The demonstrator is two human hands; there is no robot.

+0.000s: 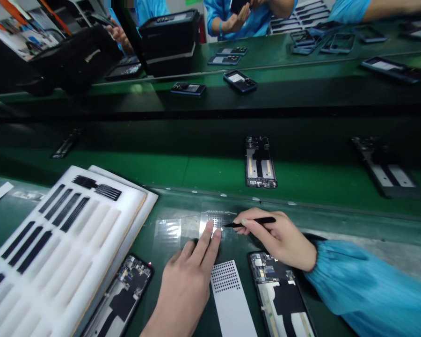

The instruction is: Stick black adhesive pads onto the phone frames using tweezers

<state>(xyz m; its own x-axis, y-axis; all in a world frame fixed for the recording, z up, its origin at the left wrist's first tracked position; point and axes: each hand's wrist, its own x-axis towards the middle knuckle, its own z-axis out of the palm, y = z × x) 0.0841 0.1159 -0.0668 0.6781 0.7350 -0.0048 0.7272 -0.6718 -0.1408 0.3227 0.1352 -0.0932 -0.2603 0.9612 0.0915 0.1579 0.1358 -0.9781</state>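
Observation:
My right hand (284, 241) grips black tweezers (265, 220), their tip at a small clear sheet (205, 216) with rows of tiny dots. Pressed on that sheet are the stretched index and middle fingers of my left hand (185, 288), which holds nothing. Whether the tweezers' tip has a dot in it is too small to tell. Just below lies a white sheet with black dots (231, 295). One opened phone (280, 299) rests under my right wrist; another opened phone (122, 299) is left of my left hand.
A white foam tray (101, 227) with slots of black strips stands at left. Beyond the bench edge, opened phones (260, 164) lie on a green belt. Finished-looking phones (240, 82), black bins (170, 37) and co-workers in blue sleeves (351, 10) are farther back.

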